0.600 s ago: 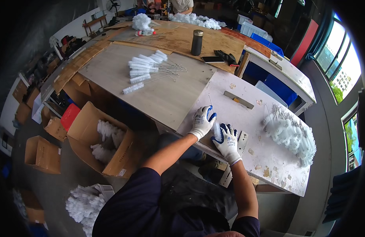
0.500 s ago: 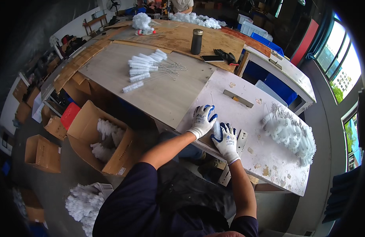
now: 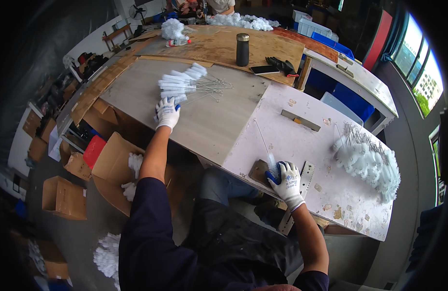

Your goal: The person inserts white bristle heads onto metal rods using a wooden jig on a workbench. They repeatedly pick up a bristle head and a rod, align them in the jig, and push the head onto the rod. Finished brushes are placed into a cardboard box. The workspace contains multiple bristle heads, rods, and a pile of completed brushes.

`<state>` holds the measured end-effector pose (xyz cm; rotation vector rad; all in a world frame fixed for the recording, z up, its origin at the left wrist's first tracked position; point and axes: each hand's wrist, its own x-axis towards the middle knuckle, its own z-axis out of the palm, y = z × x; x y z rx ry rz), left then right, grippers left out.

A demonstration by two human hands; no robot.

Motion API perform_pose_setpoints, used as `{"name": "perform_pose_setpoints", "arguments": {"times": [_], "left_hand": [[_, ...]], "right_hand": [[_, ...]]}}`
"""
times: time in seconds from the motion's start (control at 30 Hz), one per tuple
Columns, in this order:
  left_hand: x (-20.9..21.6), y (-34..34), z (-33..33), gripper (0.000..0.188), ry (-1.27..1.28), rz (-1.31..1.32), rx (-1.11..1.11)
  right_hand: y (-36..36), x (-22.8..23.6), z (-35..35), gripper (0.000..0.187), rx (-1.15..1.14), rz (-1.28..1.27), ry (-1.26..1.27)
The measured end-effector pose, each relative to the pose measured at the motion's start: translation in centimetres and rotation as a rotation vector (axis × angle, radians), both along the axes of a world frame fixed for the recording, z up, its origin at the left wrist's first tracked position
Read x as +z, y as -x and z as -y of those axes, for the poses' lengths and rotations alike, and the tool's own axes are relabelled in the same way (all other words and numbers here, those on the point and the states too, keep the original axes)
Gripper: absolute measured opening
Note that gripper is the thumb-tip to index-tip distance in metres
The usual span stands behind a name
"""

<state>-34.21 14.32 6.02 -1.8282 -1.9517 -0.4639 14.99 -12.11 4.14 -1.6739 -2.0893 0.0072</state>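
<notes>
In the head view, a bar (image 3: pixel 307 123) lies on the white table (image 3: pixel 292 145). On the near side of the bar, the gloved right hand (image 3: pixel 286 182) pinches a brush (image 3: pixel 271 161), its bristles entering between bent thumb and fingers; the brush's wire slants away, ending to the left of the bar. Also on the bar's near side are a plate (image 3: pixel 258 170), beside the hand, and a holed strip (image 3: pixel 308 175). Well left of the bar, the gloved left hand (image 3: pixel 166 114) has its fingers bent at the near edge of a brush bunch (image 3: pixel 175 87); whether it grips one I cannot tell. Right of the bar sits a brush heap (image 3: pixel 369 167). Beyond the bar, to its left, are a phone (image 3: pixel 265 70), a black glove (image 3: pixel 282 65) and a flask (image 3: pixel 242 51).
</notes>
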Motion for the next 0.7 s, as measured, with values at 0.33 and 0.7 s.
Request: {"name": "perform_pose_setpoints", "arguments": {"times": [0.33,0.7], "left_hand": [[-1.9,-0.5,1.0,0.030,0.252,-0.136,-0.101],[0.7,-13.9,3.9,0.023,0.581,0.514,-0.421]], "right_hand": [[-0.2,0.2,0.4,0.051,-0.016,0.049,-0.033],[0.1,-0.4,0.4,0.039,-0.013,0.108,-0.149]]}}
